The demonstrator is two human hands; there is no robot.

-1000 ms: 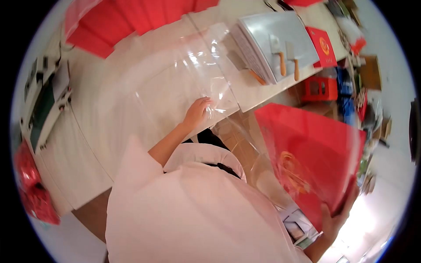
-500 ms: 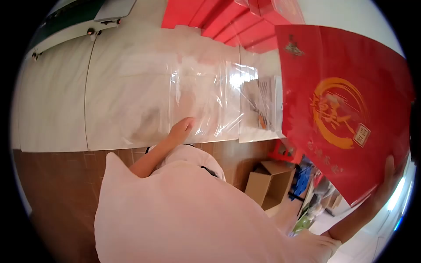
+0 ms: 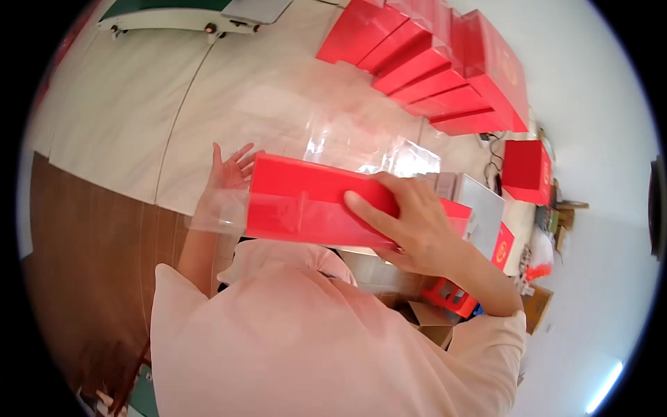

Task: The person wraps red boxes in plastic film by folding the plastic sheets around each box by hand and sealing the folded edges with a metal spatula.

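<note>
A red box (image 3: pixel 299 205) with loose clear plastic around it is held up in front of my body, its narrow side facing me. My right hand (image 3: pixel 417 222) grips its right end, thumb on the near side. My left hand (image 3: pixel 233 170) is open just beyond the box's left end, palm up and fingers spread. A clear plastic flap (image 3: pixel 219 210) sticks out from that end across my left wrist. Beneath and behind the box, clear plastic film (image 3: pixel 333 142) lies shiny on the table.
Several red boxes (image 3: pixel 445 87) stand in a row at the back right of the pale table (image 3: pixel 132 118). Another red box (image 3: pixel 524 170) is farther right, near cables. A green-and-white machine (image 3: pixel 180 19) sits at the back left. An open cardboard box (image 3: pixel 431 323) is below.
My right hand has brought the red box from the far right to in front of me, turning its narrow side up. My left hand has lifted off the film and opened. The view has turned.
</note>
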